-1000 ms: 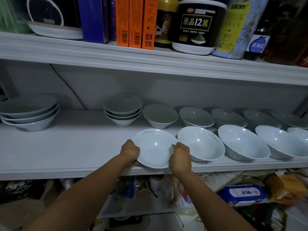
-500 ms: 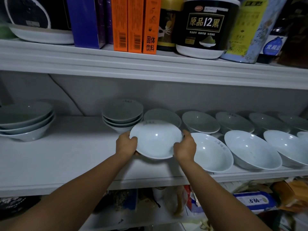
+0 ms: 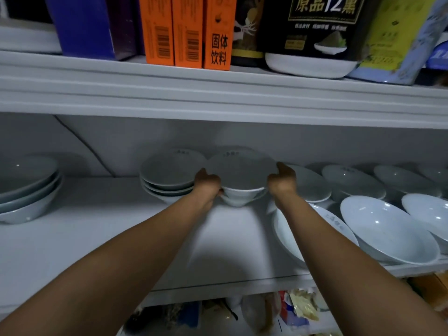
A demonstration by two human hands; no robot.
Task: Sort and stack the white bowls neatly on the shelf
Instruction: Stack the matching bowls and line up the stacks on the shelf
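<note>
A white bowl (image 3: 242, 170) sits nested in another bowl (image 3: 236, 201) at the back of the white shelf (image 3: 97, 238). My left hand (image 3: 208, 183) grips its left rim and my right hand (image 3: 282, 181) grips its right rim. Just to the left stands a stack of three bowls (image 3: 169, 175). Single white bowls (image 3: 385, 226) line the shelf to the right in two rows.
A stack of larger bowls (image 3: 26, 187) stands at the far left. The upper shelf (image 3: 218, 93) hangs low overhead with orange boxes (image 3: 186, 30) and a black tub (image 3: 312, 35). Packets (image 3: 298, 309) fill the space below.
Both hands lifted the bowl from the shelf's front edge and carried it back, setting it into the single bowl beside the three-bowl stack. The camera moved closer.
</note>
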